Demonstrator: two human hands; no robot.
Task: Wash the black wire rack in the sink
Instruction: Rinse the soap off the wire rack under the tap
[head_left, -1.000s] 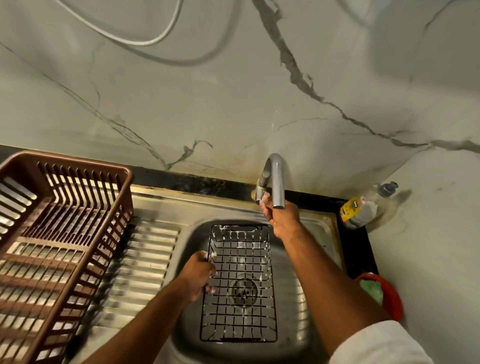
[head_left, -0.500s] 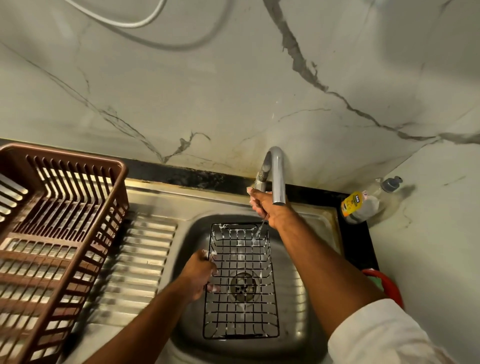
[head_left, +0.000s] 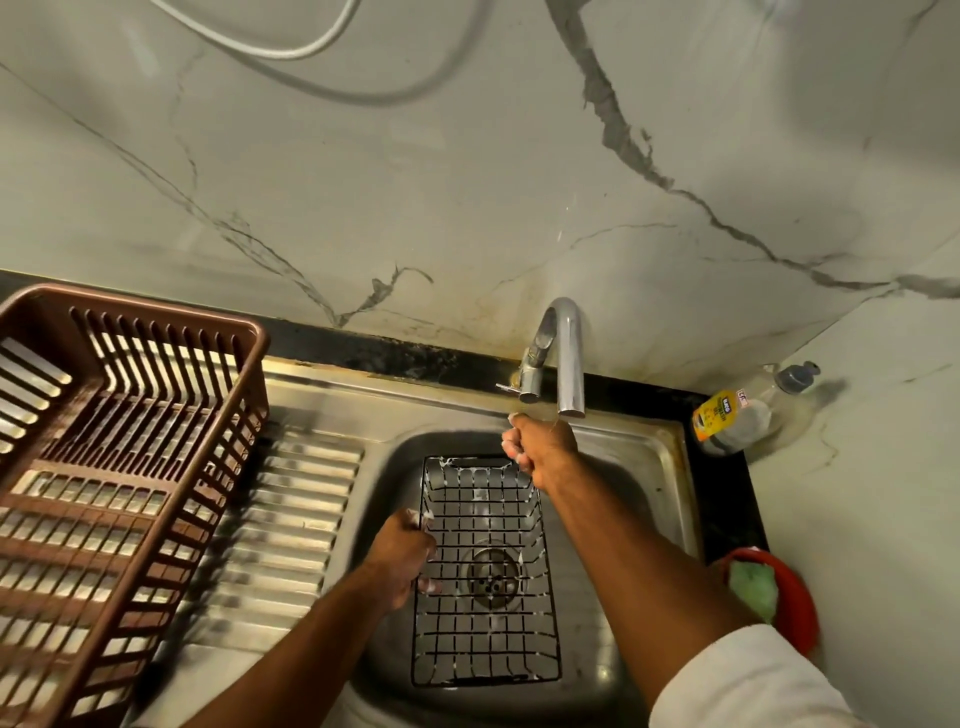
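Note:
The black wire rack (head_left: 485, 618) lies in the steel sink (head_left: 649, 499), over the drain, with white suds on its wires. My left hand (head_left: 400, 561) grips the rack's left rim. My right hand (head_left: 540, 447) is curled loosely just below the tap spout (head_left: 569, 358), above the rack's far end, holding nothing that I can see. Soap foam clings to the fingers of both hands.
A brown plastic dish basket (head_left: 130, 467) stands on the ribbed drainboard (head_left: 291, 519) at the left. A dish-soap bottle (head_left: 737, 410) lies in the back right corner. A red bowl with a green sponge (head_left: 769, 592) sits at the right. Marble wall behind.
My right hand has come off the tap lever and now sits lower, under the spout. My left hand has kept its grip on the rack.

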